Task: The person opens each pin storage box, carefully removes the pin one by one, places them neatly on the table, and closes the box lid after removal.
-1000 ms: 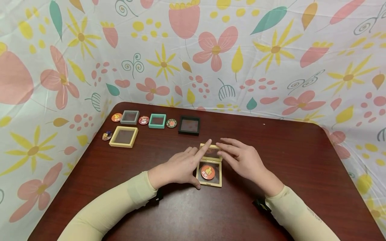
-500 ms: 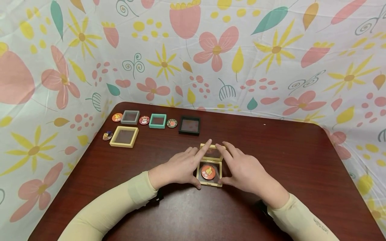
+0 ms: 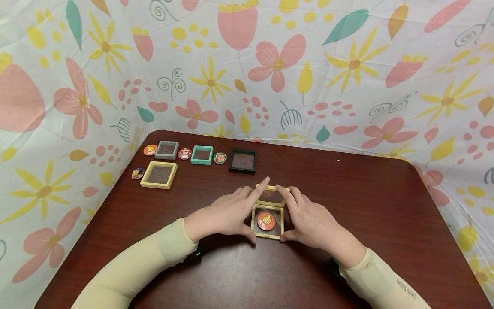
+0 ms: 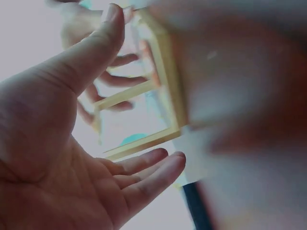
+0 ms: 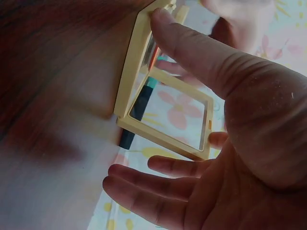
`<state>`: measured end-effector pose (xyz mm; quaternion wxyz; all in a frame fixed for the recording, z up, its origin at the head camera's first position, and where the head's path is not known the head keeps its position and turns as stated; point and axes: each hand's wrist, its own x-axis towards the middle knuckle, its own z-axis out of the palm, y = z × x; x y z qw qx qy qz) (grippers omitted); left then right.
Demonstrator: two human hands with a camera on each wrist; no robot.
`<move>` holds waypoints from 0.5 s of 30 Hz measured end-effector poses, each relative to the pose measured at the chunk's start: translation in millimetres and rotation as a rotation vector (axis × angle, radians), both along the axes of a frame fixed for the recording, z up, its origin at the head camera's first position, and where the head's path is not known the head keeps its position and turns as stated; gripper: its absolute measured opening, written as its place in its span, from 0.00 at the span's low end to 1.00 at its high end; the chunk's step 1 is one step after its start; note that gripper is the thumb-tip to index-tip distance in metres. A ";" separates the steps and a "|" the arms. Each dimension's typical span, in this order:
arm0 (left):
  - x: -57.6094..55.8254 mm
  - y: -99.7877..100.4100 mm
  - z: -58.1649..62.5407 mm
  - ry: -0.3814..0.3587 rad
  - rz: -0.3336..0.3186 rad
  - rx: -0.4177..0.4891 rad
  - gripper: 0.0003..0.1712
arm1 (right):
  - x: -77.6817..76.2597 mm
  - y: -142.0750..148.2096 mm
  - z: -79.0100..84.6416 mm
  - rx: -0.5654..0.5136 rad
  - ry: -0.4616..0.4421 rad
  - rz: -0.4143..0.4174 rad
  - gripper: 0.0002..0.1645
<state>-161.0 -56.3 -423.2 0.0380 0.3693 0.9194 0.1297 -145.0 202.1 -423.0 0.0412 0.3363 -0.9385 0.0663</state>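
A hinged display frame point(image 3: 281, 223) in pale yellow lies on the table with its lid point(image 3: 271, 196) raised at the back. On the clear film of its base sits a round orange badge point(image 3: 266, 221) with a yellow thumbs-up print. My left hand point(image 3: 227, 213) is at the frame's left side, index finger extended by the lid and thumb near the front left corner. On the other side, my right hand point(image 3: 314, 219) touches the front right corner with its thumb point(image 5: 165, 28), while its index finger reaches the lid's top edge. Fingers of both hands are mostly straight.
Along the back left of the table point(image 3: 366, 189) lie a grey frame point(image 3: 167, 150), a teal frame point(image 3: 202, 155), a black frame point(image 3: 242, 161) and another yellow frame point(image 3: 159, 175). Several round badges point(image 3: 184, 154) lie beside them. A floral cloth point(image 3: 231, 64) hangs behind.
My right hand has come down and closer to the frame, its thumb now at the front right corner and its index finger at the lid. The left hand has barely moved.
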 end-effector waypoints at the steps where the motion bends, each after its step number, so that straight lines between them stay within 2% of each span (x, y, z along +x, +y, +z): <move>1: 0.6 -1.0 3.4 0.021 0.008 0.014 0.89 | -0.3 0.0 -0.1 0.001 0.001 0.002 0.85; 4: 3.4 -2.2 12.9 0.105 0.013 0.058 0.82 | -0.8 0.3 -0.2 0.001 0.000 0.004 0.85; 8: 7.7 1.2 18.0 0.166 -0.027 0.106 0.57 | -0.6 1.3 -0.5 -0.010 -0.018 -0.001 0.84; 11: 9.3 6.1 15.3 0.147 -0.056 0.099 0.42 | -0.2 1.8 -0.9 -0.015 -0.028 -0.003 0.84; 15: 10.2 12.0 8.2 0.106 -0.080 0.050 0.31 | -0.2 1.4 -1.9 -0.021 -0.021 0.001 0.84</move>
